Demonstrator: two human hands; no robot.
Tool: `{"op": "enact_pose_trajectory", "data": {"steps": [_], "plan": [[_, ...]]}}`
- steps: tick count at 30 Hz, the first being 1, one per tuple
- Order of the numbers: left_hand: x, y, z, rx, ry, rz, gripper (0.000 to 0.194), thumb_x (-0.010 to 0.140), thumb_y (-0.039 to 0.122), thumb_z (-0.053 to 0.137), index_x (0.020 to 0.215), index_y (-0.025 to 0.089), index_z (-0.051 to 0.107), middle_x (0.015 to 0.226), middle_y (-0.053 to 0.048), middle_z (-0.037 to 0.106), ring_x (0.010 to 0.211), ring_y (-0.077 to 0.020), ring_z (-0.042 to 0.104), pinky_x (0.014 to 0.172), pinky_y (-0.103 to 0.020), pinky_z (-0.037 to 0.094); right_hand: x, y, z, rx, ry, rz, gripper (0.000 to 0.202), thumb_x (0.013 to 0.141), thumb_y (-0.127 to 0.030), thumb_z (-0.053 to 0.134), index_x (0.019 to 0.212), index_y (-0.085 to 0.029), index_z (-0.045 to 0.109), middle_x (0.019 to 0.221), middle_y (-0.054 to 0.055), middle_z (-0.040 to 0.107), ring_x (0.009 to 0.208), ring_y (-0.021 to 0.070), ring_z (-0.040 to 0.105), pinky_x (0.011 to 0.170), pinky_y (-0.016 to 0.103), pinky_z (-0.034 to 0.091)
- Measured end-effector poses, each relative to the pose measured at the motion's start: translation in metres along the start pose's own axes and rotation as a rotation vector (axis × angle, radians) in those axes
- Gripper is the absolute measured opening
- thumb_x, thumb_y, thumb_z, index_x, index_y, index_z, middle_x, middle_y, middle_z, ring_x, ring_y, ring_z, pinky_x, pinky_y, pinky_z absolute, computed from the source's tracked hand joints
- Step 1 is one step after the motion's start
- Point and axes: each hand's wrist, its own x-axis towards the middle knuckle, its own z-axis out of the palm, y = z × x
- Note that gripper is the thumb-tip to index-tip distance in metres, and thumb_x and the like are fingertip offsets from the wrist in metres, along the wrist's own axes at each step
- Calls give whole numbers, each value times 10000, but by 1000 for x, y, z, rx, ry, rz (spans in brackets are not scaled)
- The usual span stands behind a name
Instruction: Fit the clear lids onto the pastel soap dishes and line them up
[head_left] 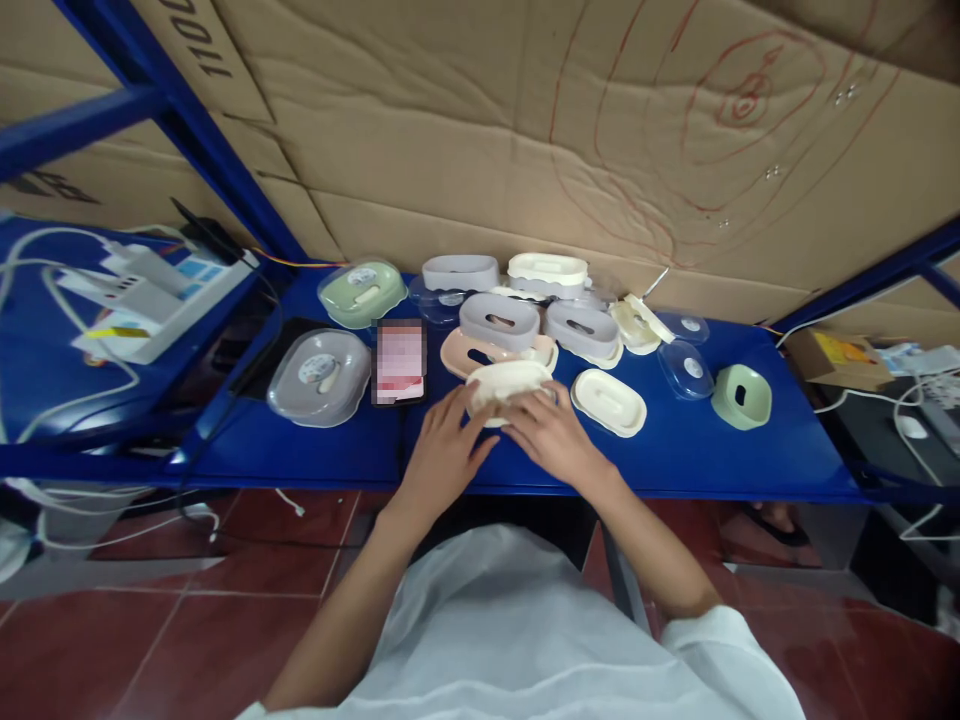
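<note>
Between both my hands is a cream oval plastic part [510, 376], held just above the front of the blue table. My left hand [451, 435] grips its left end, thumb toward the near side. Curled over its right end are the fingers of my right hand [551, 430]. Right behind it lie a peach oval tray [459, 352] and a grey oval box with a slot [499, 320]. Another cream oval tray [609, 402] rests on the table to the right of my right hand. My fingers hide part of the held piece's near edge.
A phone [400, 362] lies left of my hands, near a grey lidded box [320, 377] and a green lidded box [363, 293]. Clear lids [685, 370] and a small green box [741, 397] sit to the right. A cardboard wall [450, 130] stands behind the table [517, 478].
</note>
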Motion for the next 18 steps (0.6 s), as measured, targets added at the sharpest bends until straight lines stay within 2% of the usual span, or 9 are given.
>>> {"op": "enact_pose_trajectory", "data": {"steps": [3, 7, 12, 15, 18], "plan": [[-9, 8, 12, -68, -93, 132, 252, 1058, 273, 583, 1262, 211, 716, 1518, -128, 607, 1447, -331, 542, 1173, -496, 514, -46, -12, -1, 141, 49, -2, 256, 1105, -271, 521, 1246, -237, 732, 1200, 75, 763, 1118, 213, 673, 1129, 449, 440], [-30, 13, 11, -100, -122, 188, 203, 1058, 268, 593, 1201, 230, 731, 1427, -103, 679, 1412, -319, 581, 1156, -522, 529, -84, -11, 3, 166, 172, 183, 310, 1092, -264, 529, 1360, -239, 682, 1354, 106, 715, 1262, 249, 641, 1100, 447, 463], [-43, 2, -5, -82, -114, 97, 169, 1034, 259, 625, 1172, 239, 719, 1502, -131, 612, 1436, -345, 559, 1163, -577, 505, -104, 10, 13, -45, 230, 481, 435, 1095, -388, 519, 1499, -241, 585, 1562, 155, 578, 1444, 326, 530, 1183, 547, 357], [-46, -2, -9, -131, -75, 68, 142, 1016, 240, 638, 1137, 227, 711, 1554, -152, 541, 1469, -351, 518, 1155, -561, 519, -115, 21, 16, -142, 325, 643, 411, 1080, -425, 543, 1428, -234, 647, 1491, 163, 640, 1335, 346, 594, 1140, 576, 365], [-44, 0, -7, -196, -76, 65, 105, 1011, 237, 643, 1097, 216, 699, 1533, -151, 551, 1433, -321, 546, 1153, -526, 532, -120, 26, 12, -201, 378, 718, 310, 1084, -303, 504, 1287, -240, 729, 1364, 137, 723, 1215, 338, 647, 1106, 592, 372]]}}
